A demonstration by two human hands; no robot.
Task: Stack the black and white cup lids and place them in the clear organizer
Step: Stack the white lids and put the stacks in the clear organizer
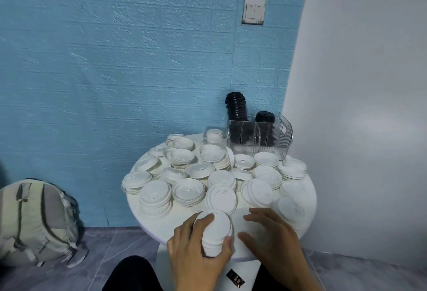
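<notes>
left hand (196, 248): bare, no rings seen | right hand (275, 242): bare, no sleeve | legs (129, 274): wore black trousers

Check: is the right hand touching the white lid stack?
Apart. The head view shows bare table between the right hand and the white lid stack gripped by the left hand.

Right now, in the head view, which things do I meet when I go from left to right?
backpack → left hand holding stack of white lids → right hand → clear organizer with black lids at the table's far right.
</notes>
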